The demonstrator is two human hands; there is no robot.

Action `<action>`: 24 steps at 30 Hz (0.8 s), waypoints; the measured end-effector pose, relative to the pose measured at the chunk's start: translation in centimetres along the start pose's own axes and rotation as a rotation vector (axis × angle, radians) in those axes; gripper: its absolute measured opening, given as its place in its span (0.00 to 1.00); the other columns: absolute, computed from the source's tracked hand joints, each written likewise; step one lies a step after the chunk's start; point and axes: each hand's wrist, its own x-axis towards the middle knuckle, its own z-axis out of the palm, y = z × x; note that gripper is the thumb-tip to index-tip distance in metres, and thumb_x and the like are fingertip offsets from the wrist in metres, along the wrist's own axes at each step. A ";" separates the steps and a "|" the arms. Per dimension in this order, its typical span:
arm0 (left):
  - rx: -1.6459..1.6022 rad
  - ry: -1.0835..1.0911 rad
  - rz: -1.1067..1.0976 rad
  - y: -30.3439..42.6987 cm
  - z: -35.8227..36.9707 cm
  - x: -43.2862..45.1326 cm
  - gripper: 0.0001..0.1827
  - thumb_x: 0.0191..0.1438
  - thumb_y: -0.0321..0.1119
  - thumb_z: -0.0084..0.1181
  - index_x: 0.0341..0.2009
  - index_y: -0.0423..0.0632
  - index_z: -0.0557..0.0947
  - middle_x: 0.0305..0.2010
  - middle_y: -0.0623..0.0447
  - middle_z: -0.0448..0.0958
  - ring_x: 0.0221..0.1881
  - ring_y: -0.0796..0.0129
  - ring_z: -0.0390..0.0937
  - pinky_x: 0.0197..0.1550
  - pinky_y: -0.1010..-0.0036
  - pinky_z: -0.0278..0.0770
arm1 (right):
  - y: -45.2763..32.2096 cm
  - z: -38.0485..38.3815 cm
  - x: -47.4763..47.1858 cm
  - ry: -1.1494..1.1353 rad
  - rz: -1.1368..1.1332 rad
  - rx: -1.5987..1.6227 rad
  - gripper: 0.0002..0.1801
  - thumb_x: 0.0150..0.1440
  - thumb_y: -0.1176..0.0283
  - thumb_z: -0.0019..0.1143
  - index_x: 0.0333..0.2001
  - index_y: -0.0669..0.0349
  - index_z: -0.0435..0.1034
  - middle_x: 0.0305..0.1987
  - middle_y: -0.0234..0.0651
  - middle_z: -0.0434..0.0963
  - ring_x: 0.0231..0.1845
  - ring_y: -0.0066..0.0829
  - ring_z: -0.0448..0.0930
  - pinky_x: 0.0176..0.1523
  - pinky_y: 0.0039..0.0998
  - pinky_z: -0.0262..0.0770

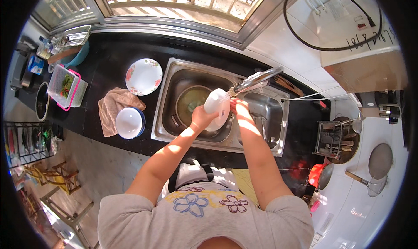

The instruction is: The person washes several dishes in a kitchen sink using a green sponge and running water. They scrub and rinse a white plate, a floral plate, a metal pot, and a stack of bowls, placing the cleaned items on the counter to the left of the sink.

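My left hand point(203, 117) grips the edge of a white plate point(218, 110), which is tilted on its side over the double stainless steel sink point(160, 118). Beside the plate's right edge, under the faucet point(258, 80), is my right hand point(239, 106); its fingers look apart, and whether they touch the plate cannot be told. Water runs from the faucet onto the plate. Below, in the left basin, a round metal pot or bowl point(189, 102) holds cloudy liquid. A floral plate point(144, 76) lies on the black counter left of the sink, near white bowls with a blue outside point(130, 123).
A tan cloth point(109, 110) lies beside the bowls. Farther left stands a white plastic basket point(76, 93) with pink handles and greens inside. A wire utensil rack point(328, 139) and a red pot point(316, 175) are at the right. The window frame point(169, 23) runs behind the counter.
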 end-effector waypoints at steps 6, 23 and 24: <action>-0.162 0.025 -0.115 2.4 2.2 0.2 0.21 0.36 0.35 0.65 0.35 0.35 0.82 0.30 0.48 0.80 0.31 0.67 0.78 0.35 0.72 0.75 | -5.5 -9.8 6.5 0.226 0.112 0.766 0.18 0.61 0.56 0.44 0.29 0.60 0.68 0.19 0.35 0.72 0.16 0.28 0.72 0.19 0.26 0.70; -0.221 0.193 -0.243 2.7 2.1 -1.7 0.21 0.37 0.32 0.66 0.38 0.34 0.80 0.31 0.50 0.79 0.31 0.70 0.76 0.33 0.74 0.74 | -5.5 -8.7 8.9 0.237 -0.103 0.221 0.17 0.60 0.65 0.50 0.21 0.62 0.69 0.15 0.29 0.69 0.11 0.19 0.66 0.14 0.18 0.61; -0.232 0.178 -0.228 2.6 2.3 -1.4 0.21 0.38 0.32 0.66 0.38 0.34 0.80 0.31 0.50 0.79 0.31 0.70 0.76 0.33 0.73 0.74 | -5.7 -9.1 9.2 0.249 -0.115 0.197 0.16 0.60 0.65 0.50 0.22 0.62 0.69 0.15 0.30 0.69 0.12 0.20 0.67 0.14 0.19 0.62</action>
